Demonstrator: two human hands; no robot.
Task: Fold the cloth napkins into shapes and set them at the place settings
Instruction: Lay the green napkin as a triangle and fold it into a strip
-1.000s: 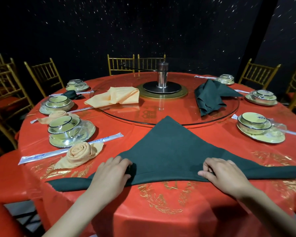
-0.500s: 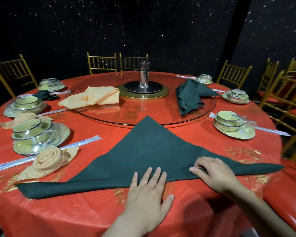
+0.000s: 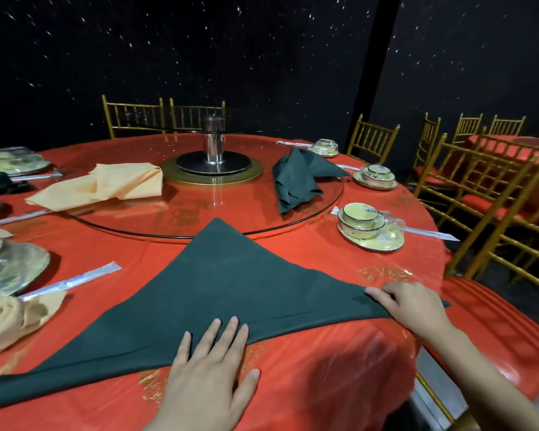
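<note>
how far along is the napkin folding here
Done: one peach rose napkin beside the left setting. In hand: green napkin folded into a triangle, left hand flat on it, right hand on its corner. Remaining: loose peach pile and green pile on the turntable.

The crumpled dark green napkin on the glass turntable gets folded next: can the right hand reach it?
Probably yes, with a lean: the right hand holds the flat green triangular napkin's corner, and only bare red tablecloth lies before the crumpled dark green napkin; the yellow cup setting sits aside.
</note>
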